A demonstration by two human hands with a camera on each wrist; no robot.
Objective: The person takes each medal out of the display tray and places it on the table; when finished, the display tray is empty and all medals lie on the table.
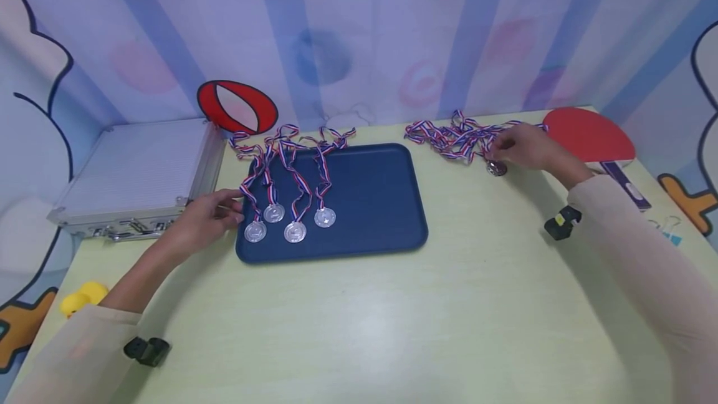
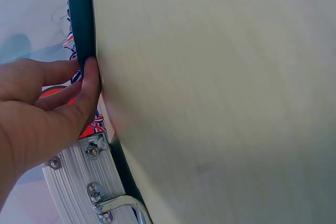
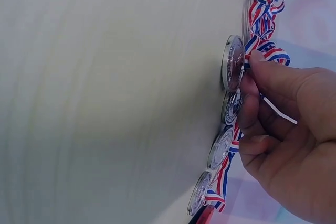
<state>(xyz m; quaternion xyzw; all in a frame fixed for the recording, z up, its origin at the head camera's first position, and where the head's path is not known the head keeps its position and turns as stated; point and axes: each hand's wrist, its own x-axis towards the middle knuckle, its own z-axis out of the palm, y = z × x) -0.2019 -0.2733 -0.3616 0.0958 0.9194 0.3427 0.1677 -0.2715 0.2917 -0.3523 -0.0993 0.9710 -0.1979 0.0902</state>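
Head view: two bare hands work at a pale counter (image 1: pixel 364 317). The right grip (image 1: pixel 524 145) reaches far out; a medal (image 1: pixel 496 168) is just below its fingertips, on the near side, and a tangle of striped ribbons (image 1: pixel 443 137) lies to its left. A red paddle (image 1: pixel 589 136) sits to its right. The left grip (image 1: pixel 204 220) is at the left edge of a dark blue tray (image 1: pixel 370 198), with four silver medals (image 1: pixel 295 231) just right of it and a metal case (image 1: pixel 140 161) beyond it to the left.

Left wrist view: thumb and fingers pinch the tray's rim; a light, steady hold should be enough to keep it from sliding.

Right wrist view: thumb and forefinger pinch a ribbon (image 3: pixel 253 42) close above the medal, which stands on edge right at the fingertips. Three more medals (image 3: pixel 220 147) lie in a row beside the curled lower fingers. Gripping this near the disc seems wise; a slow pull would probably free the ribbon without dragging its neighbours
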